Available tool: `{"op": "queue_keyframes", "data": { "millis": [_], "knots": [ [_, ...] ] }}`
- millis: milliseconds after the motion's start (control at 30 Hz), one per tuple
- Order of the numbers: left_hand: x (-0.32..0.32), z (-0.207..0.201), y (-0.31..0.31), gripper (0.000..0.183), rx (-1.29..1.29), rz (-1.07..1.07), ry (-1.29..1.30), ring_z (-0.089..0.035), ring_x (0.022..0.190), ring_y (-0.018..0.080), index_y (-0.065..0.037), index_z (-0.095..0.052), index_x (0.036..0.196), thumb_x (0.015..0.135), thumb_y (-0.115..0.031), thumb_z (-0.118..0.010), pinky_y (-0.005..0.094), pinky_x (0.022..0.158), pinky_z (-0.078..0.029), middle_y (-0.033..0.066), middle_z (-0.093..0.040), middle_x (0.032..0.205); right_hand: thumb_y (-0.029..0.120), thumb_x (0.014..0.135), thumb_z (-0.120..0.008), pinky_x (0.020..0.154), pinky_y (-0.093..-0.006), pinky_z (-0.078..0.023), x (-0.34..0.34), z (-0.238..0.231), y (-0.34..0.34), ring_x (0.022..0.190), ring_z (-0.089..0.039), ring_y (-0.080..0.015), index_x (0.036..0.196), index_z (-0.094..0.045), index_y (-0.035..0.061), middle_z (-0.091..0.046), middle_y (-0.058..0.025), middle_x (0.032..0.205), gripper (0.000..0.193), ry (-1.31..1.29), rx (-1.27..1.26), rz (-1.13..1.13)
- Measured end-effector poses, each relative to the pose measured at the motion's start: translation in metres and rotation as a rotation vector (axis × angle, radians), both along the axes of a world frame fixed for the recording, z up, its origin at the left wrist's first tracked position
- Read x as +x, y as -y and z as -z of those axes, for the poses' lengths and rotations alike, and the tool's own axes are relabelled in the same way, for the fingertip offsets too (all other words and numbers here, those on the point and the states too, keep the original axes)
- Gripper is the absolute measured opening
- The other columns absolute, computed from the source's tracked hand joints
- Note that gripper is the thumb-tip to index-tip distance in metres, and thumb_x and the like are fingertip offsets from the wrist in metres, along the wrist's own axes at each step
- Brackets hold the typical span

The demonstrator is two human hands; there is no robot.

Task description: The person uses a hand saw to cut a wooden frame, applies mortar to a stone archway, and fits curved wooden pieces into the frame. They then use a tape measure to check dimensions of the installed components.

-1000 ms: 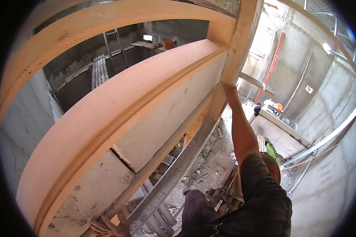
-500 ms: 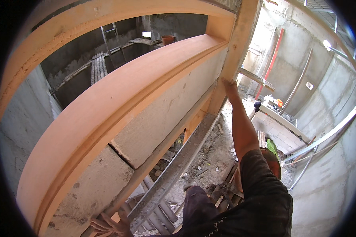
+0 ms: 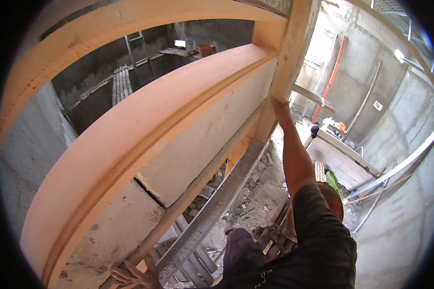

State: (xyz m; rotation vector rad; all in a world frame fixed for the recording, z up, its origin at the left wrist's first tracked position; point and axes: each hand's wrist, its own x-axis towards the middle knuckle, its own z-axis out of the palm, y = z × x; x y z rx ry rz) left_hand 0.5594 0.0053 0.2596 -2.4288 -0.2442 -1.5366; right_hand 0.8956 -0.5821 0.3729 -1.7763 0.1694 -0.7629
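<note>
A timber window frame fills the left and centre, with a broad, smooth wooden rail [image 3: 144, 113] running across it. Below that rail, grey blocks [image 3: 205, 139] form a panel above a thinner wooden strip [image 3: 205, 188]. My left hand [image 3: 136, 275] lies at the lower end of this strip, fingers stretched out and touching the wood near the block's bottom edge; part of it is cut off by the picture's edge. With my right arm reaching far forward, my right hand [image 3: 281, 108] grips the edge of the upright wooden post [image 3: 283, 62]. Its fingertips are hidden behind the post.
A mortar-stained metal channel [image 3: 212, 212] slants beneath the frame. Rubble covers the floor [image 3: 248, 204], with bamboo poles [image 3: 195, 265] below me. Through the frame are a ladder [image 3: 139, 53] and an orange bucket [image 3: 206, 50]. A low block wall [image 3: 340, 164] stands to the right.
The view has shifted very slightly. Both hands keep their places on the wooden frame.
</note>
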Motion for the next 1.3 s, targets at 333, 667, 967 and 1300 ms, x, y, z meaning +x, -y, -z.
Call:
{"op": "queue_keyframes", "data": {
  "millis": [333,667,967,1300],
  "knots": [
    [-0.001,0.0,0.004,0.067,0.001,0.023,-0.012,-0.015,0.136,0.0424,-0.006,-0.036,0.136,0.09,-0.053,-0.044,0.0598,0.105,-0.008,0.0254,-0.02,0.146,0.028,0.088,-0.06,0.074,-0.0278,-0.045,0.001,0.005,0.01,0.084,-0.056,-0.0113,0.111,-0.059,0.0023,-0.062,-0.002,0.092,0.035,0.089,-0.012,-0.01],
    [-0.021,-0.02,0.007,0.073,-0.07,0.061,-0.15,-0.011,0.137,0.0422,-0.009,-0.027,0.142,0.089,-0.059,-0.036,0.0612,0.106,-0.008,0.0226,-0.016,0.148,0.028,0.087,-0.06,0.07,-0.0315,-0.046,0.007,0.008,0.0,0.079,-0.058,-0.0159,0.107,-0.059,-0.0026,-0.064,-0.0104,0.086,0.037,0.169,-0.07,-0.004],
    [-0.04,-0.273,0.038,0.062,0.418,0.172,0.221,-0.025,0.133,0.0403,-0.009,-0.036,0.135,0.085,-0.038,-0.06,0.0592,0.107,-0.022,0.0201,-0.03,0.142,0.026,0.087,-0.059,0.072,-0.0382,-0.046,0.019,0.018,0.017,0.085,-0.062,-0.0278,0.109,-0.059,0.0007,-0.065,-0.0158,0.091,0.033,0.034,-0.022,0.043],
    [0.042,-0.373,0.047,0.074,0.529,-0.058,0.115,-0.032,0.132,0.0201,-0.019,-0.048,0.126,0.061,-0.033,-0.08,0.0493,0.114,-0.017,0.0008,-0.035,0.143,0.026,0.087,-0.06,0.075,-0.0382,-0.046,0.019,0.018,0.008,0.088,-0.061,-0.0281,0.109,-0.059,0.0033,-0.065,-0.0153,0.092,0.031,0.096,0.019,0.044]
  ]
}}
